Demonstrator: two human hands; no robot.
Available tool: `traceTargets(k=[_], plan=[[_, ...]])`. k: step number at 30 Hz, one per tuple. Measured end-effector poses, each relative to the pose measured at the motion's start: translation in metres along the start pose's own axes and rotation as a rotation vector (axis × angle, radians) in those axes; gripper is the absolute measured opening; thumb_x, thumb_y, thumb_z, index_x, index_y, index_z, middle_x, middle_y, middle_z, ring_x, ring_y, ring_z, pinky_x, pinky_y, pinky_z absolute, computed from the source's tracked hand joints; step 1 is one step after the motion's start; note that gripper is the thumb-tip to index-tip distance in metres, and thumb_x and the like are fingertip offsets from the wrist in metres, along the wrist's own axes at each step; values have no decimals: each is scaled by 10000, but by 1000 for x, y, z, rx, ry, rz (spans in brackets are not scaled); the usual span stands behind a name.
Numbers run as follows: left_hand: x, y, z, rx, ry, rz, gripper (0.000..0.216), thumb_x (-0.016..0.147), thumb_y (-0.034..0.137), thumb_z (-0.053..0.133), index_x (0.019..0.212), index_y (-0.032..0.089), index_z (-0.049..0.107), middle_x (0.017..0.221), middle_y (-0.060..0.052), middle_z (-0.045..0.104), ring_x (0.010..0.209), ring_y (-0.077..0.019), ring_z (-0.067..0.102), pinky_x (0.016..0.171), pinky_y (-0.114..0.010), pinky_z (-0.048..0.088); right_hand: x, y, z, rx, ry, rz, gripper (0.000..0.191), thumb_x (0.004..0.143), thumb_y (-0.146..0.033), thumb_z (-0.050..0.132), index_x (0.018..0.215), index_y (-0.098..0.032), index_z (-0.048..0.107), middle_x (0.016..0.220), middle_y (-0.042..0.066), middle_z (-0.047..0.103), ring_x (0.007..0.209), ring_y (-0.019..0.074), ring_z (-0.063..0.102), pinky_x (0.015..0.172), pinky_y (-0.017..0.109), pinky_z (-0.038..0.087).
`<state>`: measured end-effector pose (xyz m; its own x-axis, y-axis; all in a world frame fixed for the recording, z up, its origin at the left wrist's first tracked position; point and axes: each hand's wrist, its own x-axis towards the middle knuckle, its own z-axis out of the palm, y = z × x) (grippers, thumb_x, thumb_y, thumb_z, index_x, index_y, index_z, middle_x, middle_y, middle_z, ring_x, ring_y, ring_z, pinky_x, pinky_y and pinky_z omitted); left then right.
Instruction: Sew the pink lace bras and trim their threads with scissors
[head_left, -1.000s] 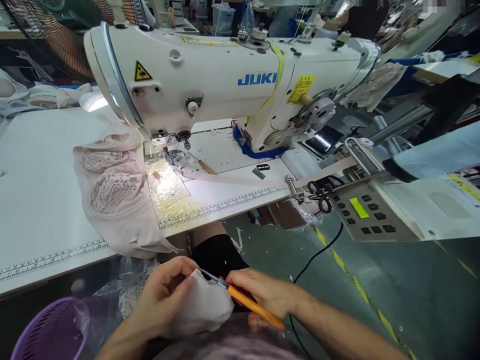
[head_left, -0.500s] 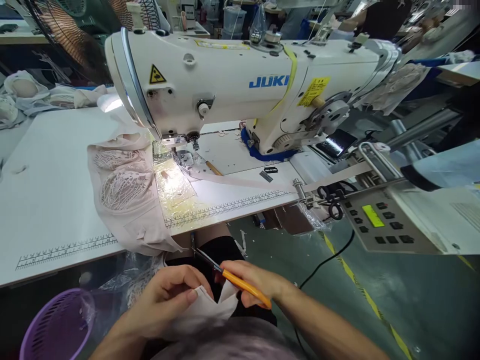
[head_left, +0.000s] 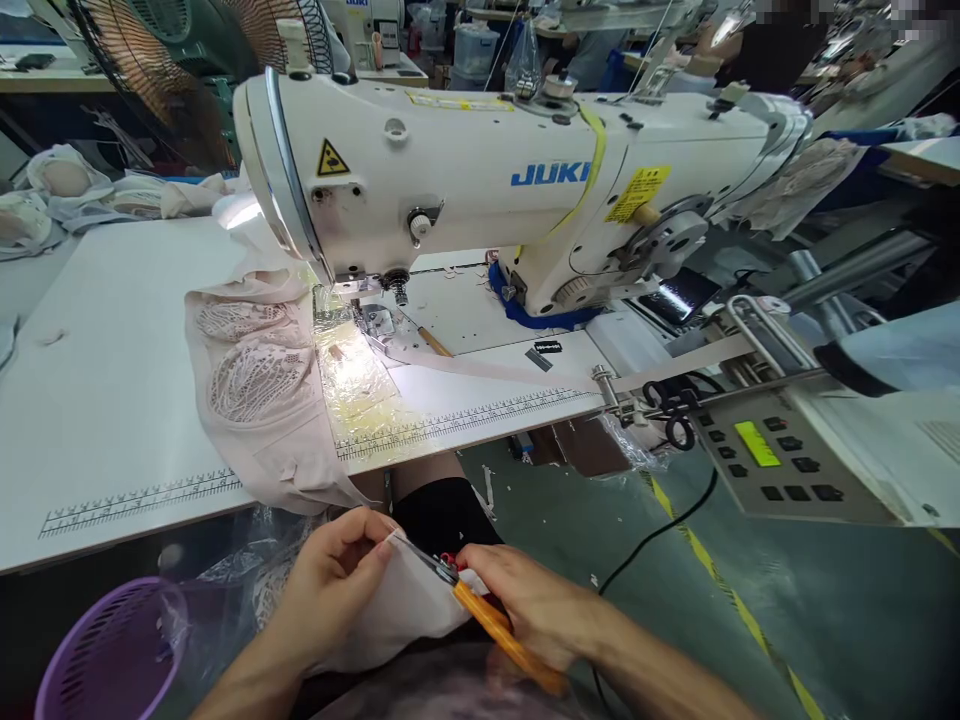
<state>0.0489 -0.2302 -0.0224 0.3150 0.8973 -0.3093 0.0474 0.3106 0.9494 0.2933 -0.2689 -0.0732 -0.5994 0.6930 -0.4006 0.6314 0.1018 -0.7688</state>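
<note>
My left hand [head_left: 337,580] pinches the edge of a piece of white fabric [head_left: 397,600] between thumb and fingers, over my lap. In my right hand [head_left: 536,605] is a pair of scissors [head_left: 491,618] with orange handles. The blades point up and left, their tips at the fabric edge beside my left fingertips. Part of the fabric also shows by my right fingers, and a small red thing I cannot make out is near the scissors' pivot. Beyond my hands, a pale pink lace bra [head_left: 262,400] lies at the table's front edge, partly hanging over it.
A white sewing machine [head_left: 450,180] stands on the table [head_left: 135,370]. A pale elastic band [head_left: 517,372] runs from its needle area to the tape feeder [head_left: 757,450] on the right. A screwdriver [head_left: 435,342] lies behind. A purple basket [head_left: 112,640] sits at lower left.
The scissors have dropped lower and their blades have come to the fabric edge by my left fingers. My left hand has moved slightly up, and the fabric is spread flatter.
</note>
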Motion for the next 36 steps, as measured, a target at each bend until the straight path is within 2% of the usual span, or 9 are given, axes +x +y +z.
traceTargets(k=[6, 13, 16, 18, 22, 28, 31, 34, 36], plan=[[-1, -5, -6, -11, -5, -16, 186, 840, 323, 713, 733, 172, 695, 842, -45, 687, 734, -151, 603, 659, -206, 485, -4, -19, -10, -97, 55, 81, 717, 484, -673, 903, 832, -211, 480, 761, -24, 525, 629, 128, 414, 581, 251, 349], [-3, -3, 0, -21, 14, -25, 183, 836, 311, 721, 722, 171, 693, 839, -35, 669, 716, -137, 572, 645, -198, 467, -5, -30, -14, -18, 43, 221, 757, 382, -449, 995, 670, -229, 331, 660, -76, 420, 564, 89, 332, 528, 232, 253], [-2, -3, 1, -36, 33, -37, 190, 837, 320, 720, 726, 168, 689, 848, -37, 672, 723, -139, 578, 648, -198, 468, -5, -28, -11, 12, 63, 237, 728, 402, -366, 994, 653, -227, 324, 636, -85, 401, 551, 81, 310, 529, 233, 245], [-1, -4, 1, -34, 21, -36, 201, 837, 332, 720, 731, 166, 687, 855, -43, 676, 730, -144, 585, 652, -202, 472, -5, -25, -7, 50, 82, 231, 711, 424, -372, 986, 651, -224, 329, 636, -84, 399, 555, 82, 310, 530, 232, 247], [-1, -4, -1, 6, 21, -29, 207, 826, 339, 722, 724, 167, 669, 866, -53, 682, 753, -161, 597, 669, -218, 487, -6, -21, 0, 132, 125, 200, 732, 434, -509, 969, 648, -223, 330, 650, -73, 410, 577, 91, 334, 526, 229, 269], [-1, -2, 0, 24, 26, -29, 216, 797, 346, 739, 702, 168, 660, 849, -55, 691, 718, -160, 586, 636, -225, 472, -6, -16, 2, 222, 126, 147, 602, 580, -454, 923, 672, -220, 376, 684, -53, 459, 606, 110, 403, 551, 237, 343], [-1, 2, 5, 7, 23, -36, 256, 786, 381, 749, 683, 166, 654, 813, -54, 687, 674, -153, 563, 607, -231, 452, -7, -8, -2, 253, 158, 75, 584, 611, -583, 847, 711, -227, 395, 700, -37, 463, 621, 126, 391, 573, 265, 383], [-3, 8, 10, -50, 64, -62, 282, 759, 399, 779, 665, 168, 645, 775, -41, 682, 659, -147, 554, 596, -228, 431, -9, 3, -6, 395, 229, -103, 554, 736, -715, 646, 902, -218, 467, 866, 21, 515, 704, 161, 455, 662, 318, 472], [-4, 10, 13, -65, 98, -67, 298, 739, 399, 803, 647, 169, 636, 757, -32, 680, 657, -140, 545, 592, -221, 416, -8, 9, -9, 500, 278, -188, 597, 806, -730, 551, 1092, -211, 478, 1009, 64, 538, 795, 184, 515, 748, 349, 514]])
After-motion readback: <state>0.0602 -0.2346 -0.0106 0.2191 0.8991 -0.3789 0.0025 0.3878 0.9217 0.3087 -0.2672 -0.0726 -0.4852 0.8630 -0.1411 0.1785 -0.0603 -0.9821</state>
